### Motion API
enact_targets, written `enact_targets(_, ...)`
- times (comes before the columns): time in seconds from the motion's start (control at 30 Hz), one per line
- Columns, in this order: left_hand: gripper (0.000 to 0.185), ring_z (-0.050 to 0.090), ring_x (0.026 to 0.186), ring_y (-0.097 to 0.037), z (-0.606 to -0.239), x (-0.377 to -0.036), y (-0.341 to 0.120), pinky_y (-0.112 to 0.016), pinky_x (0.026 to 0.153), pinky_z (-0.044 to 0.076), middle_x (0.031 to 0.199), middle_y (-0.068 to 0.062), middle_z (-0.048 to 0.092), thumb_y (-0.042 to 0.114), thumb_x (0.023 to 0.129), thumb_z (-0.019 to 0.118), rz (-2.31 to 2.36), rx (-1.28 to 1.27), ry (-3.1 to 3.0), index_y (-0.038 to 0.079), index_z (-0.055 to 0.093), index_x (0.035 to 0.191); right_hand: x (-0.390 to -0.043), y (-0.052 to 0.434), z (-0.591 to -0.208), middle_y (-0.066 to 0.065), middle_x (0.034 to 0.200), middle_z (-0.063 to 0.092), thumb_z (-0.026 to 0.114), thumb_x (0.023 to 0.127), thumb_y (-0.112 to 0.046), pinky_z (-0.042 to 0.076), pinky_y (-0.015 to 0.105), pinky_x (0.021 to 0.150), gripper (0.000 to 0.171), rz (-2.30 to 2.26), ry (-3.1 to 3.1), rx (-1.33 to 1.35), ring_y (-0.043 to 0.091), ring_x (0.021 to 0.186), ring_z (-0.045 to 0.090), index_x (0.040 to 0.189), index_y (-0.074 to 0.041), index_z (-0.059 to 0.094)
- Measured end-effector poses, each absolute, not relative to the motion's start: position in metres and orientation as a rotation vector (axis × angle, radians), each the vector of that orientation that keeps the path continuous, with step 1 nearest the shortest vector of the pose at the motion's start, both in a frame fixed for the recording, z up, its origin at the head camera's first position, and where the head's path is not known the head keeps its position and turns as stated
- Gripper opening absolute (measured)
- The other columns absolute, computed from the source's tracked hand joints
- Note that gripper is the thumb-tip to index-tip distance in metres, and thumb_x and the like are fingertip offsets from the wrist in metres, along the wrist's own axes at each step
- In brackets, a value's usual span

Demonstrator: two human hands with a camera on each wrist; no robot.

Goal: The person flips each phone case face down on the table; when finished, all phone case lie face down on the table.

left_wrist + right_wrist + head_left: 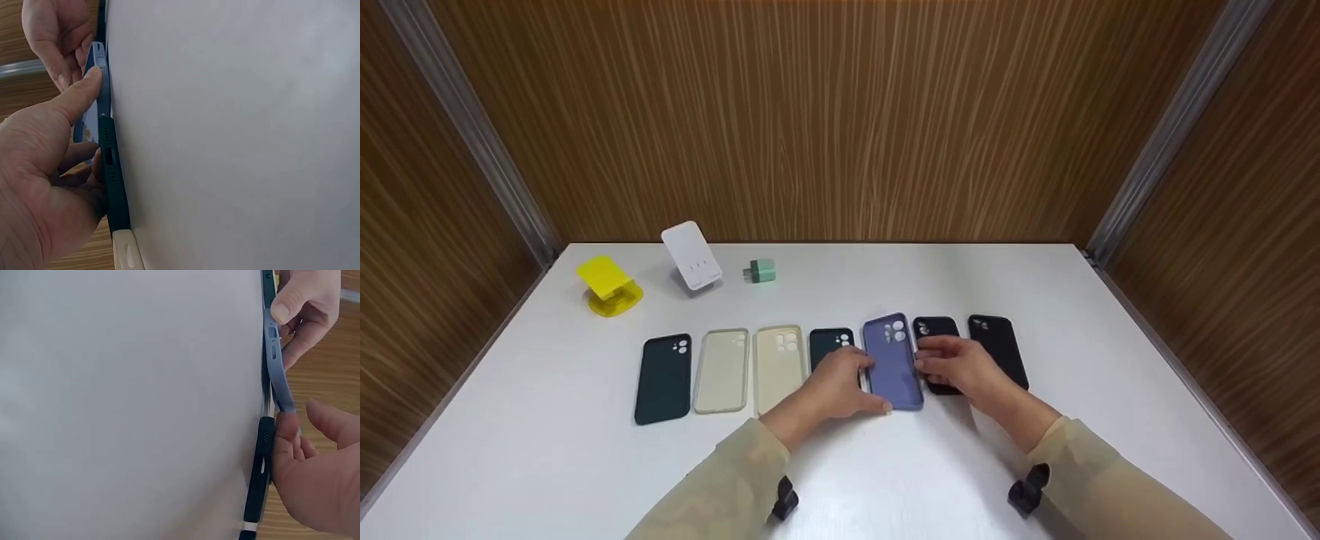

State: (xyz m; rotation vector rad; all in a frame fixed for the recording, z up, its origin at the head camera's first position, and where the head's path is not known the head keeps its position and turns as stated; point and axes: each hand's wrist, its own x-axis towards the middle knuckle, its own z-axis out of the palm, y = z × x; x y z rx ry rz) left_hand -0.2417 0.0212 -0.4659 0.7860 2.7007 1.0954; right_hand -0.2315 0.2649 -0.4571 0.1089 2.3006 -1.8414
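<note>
A purple phone case lies in a row of cases, its right side tilted slightly up from the table in the right wrist view. My left hand holds its lower left corner, thumb on the bottom edge and fingers along the left side. The fingertips of my right hand touch the case's right edge, while the right thumb stands apart in the right wrist view. Under the right hand lies a black phone case. A dark green phone case is partly hidden behind the left hand.
Leftward in the row are a cream case, a pale translucent case and another dark green case. A second black case lies at the right end. Behind stand a yellow stand, a white stand and a green plug adapter.
</note>
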Motion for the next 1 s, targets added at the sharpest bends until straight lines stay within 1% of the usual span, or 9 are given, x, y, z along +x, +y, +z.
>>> enact_targets(0.1, 0.074, 0.062, 0.127, -0.037, -0.464, -0.243, 0.021, -0.044, 0.114, 0.046, 0.134, -0.024, 0.066, 0.029, 0.075, 0.098, 1.103, 0.773, 2.694, -0.009, 0.069, 0.132, -0.236, 0.265, -0.456, 0.014, 0.119, 0.072, 0.073, 0.099, -0.006, 0.058, 0.03, 0.085, 0.051, -1.822, 2.304, 0.105, 0.019, 0.099, 0.069, 0.147, 0.002, 0.058)
enact_targets(0.23, 0.073, 0.06, 0.129, -0.037, -0.462, -0.246, 0.02, -0.045, 0.115, 0.044, 0.136, -0.024, 0.065, 0.028, 0.076, 0.097, 1.115, 0.771, 2.682, -0.008, 0.068, 0.133, -0.239, 0.265, -0.455, 0.012, 0.113, 0.072, 0.073, 0.099, -0.007, 0.058, 0.032, 0.082, 0.055, -1.819, 2.281, 0.049, 0.02, 0.095, 0.068, 0.151, 0.0, 0.055)
enact_targets(0.4, 0.074, 0.058, 0.133, -0.038, -0.461, -0.25, 0.018, -0.044, 0.117, 0.042, 0.14, -0.025, 0.063, 0.027, 0.078, 0.096, 1.135, 0.772, 2.652, -0.009, 0.066, 0.136, -0.242, 0.267, -0.455, 0.013, 0.109, 0.071, 0.071, 0.101, -0.009, 0.06, 0.033, 0.079, 0.055, -1.809, 2.251, -0.009, 0.022, 0.091, 0.069, 0.152, 0.002, 0.053)
enact_targets(0.53, 0.076, 0.056, 0.136, -0.037, -0.458, -0.252, 0.018, -0.043, 0.118, 0.041, 0.142, -0.024, 0.062, 0.027, 0.079, 0.096, 1.134, 0.763, 2.628, -0.008, 0.064, 0.138, -0.241, 0.268, -0.455, 0.013, 0.106, 0.071, 0.069, 0.101, -0.009, 0.061, 0.031, 0.079, 0.051, -1.825, 2.236, -0.01, 0.021, 0.089, 0.069, 0.149, 0.005, 0.054)
enact_targets(0.63, 0.074, 0.058, 0.134, -0.036, -0.456, -0.25, 0.019, -0.043, 0.117, 0.042, 0.14, -0.023, 0.064, 0.026, 0.079, 0.096, 1.143, 0.742, 2.618, -0.007, 0.065, 0.138, -0.24, 0.267, -0.454, 0.014, 0.106, 0.071, 0.07, 0.101, -0.008, 0.061, 0.03, 0.078, 0.05, -1.841, 2.232, 0.017, 0.02, 0.086, 0.068, 0.147, 0.006, 0.056)
enact_targets(0.83, 0.062, 0.062, 0.126, -0.033, -0.456, -0.237, 0.018, -0.045, 0.113, 0.046, 0.132, -0.017, 0.068, 0.024, 0.079, 0.096, 1.232, 0.72, 2.666, -0.003, 0.072, 0.128, -0.237, 0.264, -0.454, 0.014, 0.105, 0.07, 0.071, 0.1, -0.01, 0.061, 0.029, 0.075, 0.052, -1.872, 2.216, 0.047, 0.018, 0.081, 0.067, 0.147, 0.007, 0.055)
enact_targets(0.93, 0.065, 0.06, 0.129, -0.034, -0.454, -0.228, 0.02, -0.045, 0.114, 0.045, 0.136, -0.018, 0.065, 0.025, 0.08, 0.096, 1.287, 0.671, 2.705, -0.003, 0.069, 0.132, -0.234, 0.264, -0.455, 0.014, 0.106, 0.07, 0.071, 0.1, -0.011, 0.061, 0.029, 0.075, 0.052, -1.873, 2.22, 0.076, 0.018, 0.081, 0.067, 0.147, 0.005, 0.056)
enact_targets(1.0, 0.069, 0.062, 0.126, -0.034, -0.452, -0.222, 0.023, -0.044, 0.109, 0.05, 0.139, -0.019, 0.063, 0.025, 0.08, 0.096, 1.324, 0.64, 2.699, -0.003, 0.066, 0.136, -0.232, 0.265, -0.455, 0.014, 0.107, 0.069, 0.071, 0.101, -0.011, 0.061, 0.029, 0.075, 0.051, -1.867, 2.227, 0.098, 0.018, 0.082, 0.067, 0.148, 0.004, 0.057)
